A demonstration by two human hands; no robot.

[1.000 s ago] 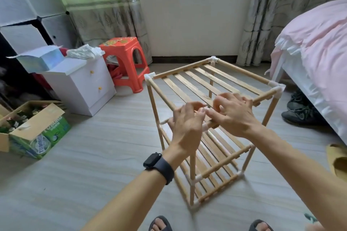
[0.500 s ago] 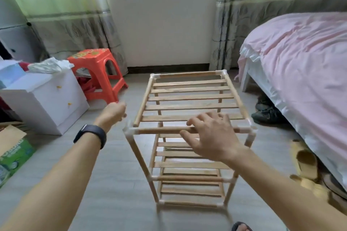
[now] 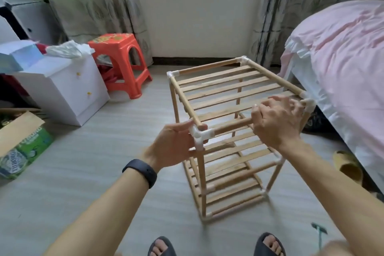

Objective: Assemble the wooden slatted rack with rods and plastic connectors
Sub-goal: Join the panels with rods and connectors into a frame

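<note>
Rack (image 3: 228,93) stands upright on the floor (image 3: 93,172). Left hand (image 3: 172,145) clasps the near corner connector (image 3: 200,134), thumb above, fingers beneath. Rightward, the front rod (image 3: 232,125) runs under the right hand (image 3: 276,124): fingers fanned, blurred, grip unclear. Bed (image 3: 342,58) beyond its fingertips.

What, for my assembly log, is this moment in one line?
rack: upright on floor | left hand: grips near corner connector | right hand: over front top rod, fingers blurred

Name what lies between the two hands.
Head view: the front top rod spans it, from the white corner connector the left hand grips to the right hand.
</note>
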